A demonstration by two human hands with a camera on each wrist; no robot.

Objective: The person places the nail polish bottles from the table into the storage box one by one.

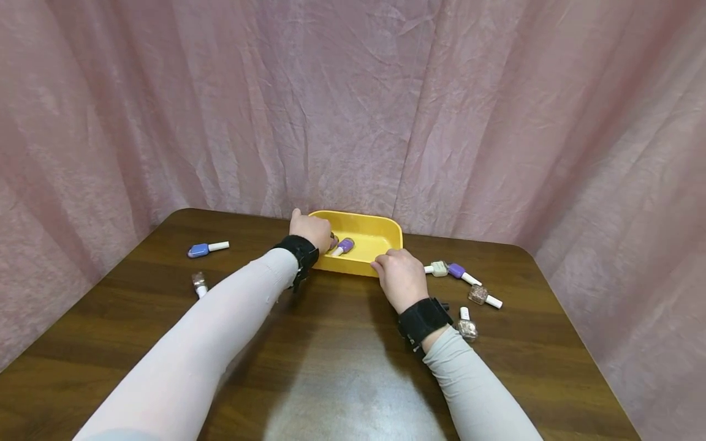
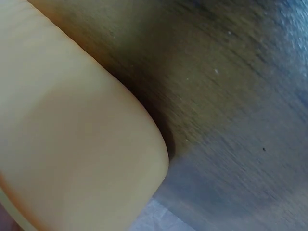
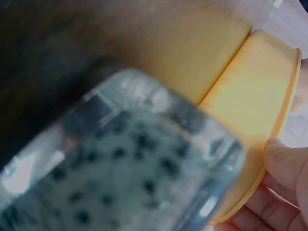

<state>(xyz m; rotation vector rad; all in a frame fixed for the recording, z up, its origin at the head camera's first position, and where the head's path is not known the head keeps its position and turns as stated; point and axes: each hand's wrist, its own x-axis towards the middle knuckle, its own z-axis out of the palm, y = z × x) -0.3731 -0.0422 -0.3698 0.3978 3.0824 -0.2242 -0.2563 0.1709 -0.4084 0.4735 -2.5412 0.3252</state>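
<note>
A yellow tray (image 1: 380,229) stands at the back middle of the brown table (image 1: 331,343). My left hand (image 1: 311,231) is at its left rim, fingers curled over the edge into the tray; the tray's outer wall (image 2: 72,144) fills the left wrist view. Inside lie a purple nail polish bottle (image 1: 343,246) and a brownish one (image 1: 334,241) right at my left fingertips; contact is unclear. My right hand (image 1: 399,277) grips the front right rim (image 3: 284,96), its fingers (image 3: 288,166) at the edge.
Nail polish bottles lie loose: a blue one (image 1: 206,248) and a glitter one (image 1: 198,283) on the left; a pale one (image 1: 438,268), a purple one (image 1: 462,274) and two glitter ones (image 1: 484,297) (image 1: 467,326) on the right. Pink curtain surrounds the table.
</note>
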